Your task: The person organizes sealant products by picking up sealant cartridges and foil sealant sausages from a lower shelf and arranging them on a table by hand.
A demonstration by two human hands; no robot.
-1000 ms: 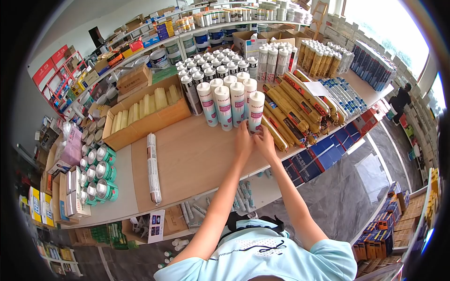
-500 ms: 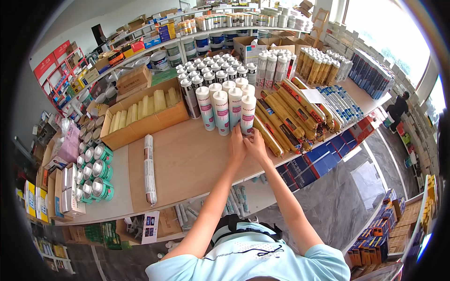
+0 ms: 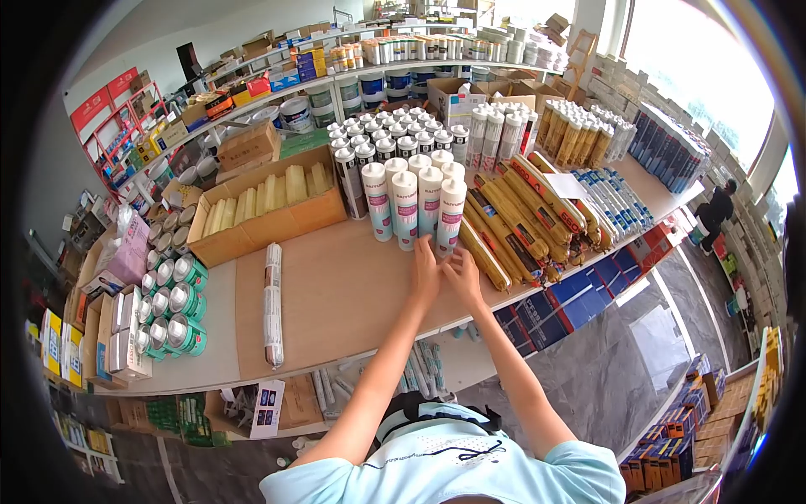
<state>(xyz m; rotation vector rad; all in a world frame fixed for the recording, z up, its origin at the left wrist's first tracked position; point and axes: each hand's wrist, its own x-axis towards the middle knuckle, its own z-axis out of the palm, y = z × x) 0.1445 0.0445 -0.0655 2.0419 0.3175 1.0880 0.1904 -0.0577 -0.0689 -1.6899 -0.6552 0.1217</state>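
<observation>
Several white, teal and pink sealant cartridges (image 3: 405, 210) stand upright in a tight group on the brown table (image 3: 336, 294). At the front right of the group is one cartridge (image 3: 450, 214), beside its neighbours. My left hand (image 3: 426, 267) is at the left side of its base, fingers bent. My right hand (image 3: 462, 275) is at the right side of the same base, its fingers bent and a little apart. Whether either hand still grips it cannot be made out. Gold sausage packs (image 3: 508, 220) lie in a pile just right of the cartridges.
A cardboard box of pale yellow sticks (image 3: 269, 210) stands at the left, with a long white tube (image 3: 273, 305) in front. Green-labelled cans (image 3: 186, 301) stand farther left. Black-and-white cartridges (image 3: 386, 149) stand behind. A person (image 3: 718, 210) is at the far right.
Both hands brought the front cartridge left, against the group. Since half a second ago it stands in place, and my right hand's fingers have loosened around its base.
</observation>
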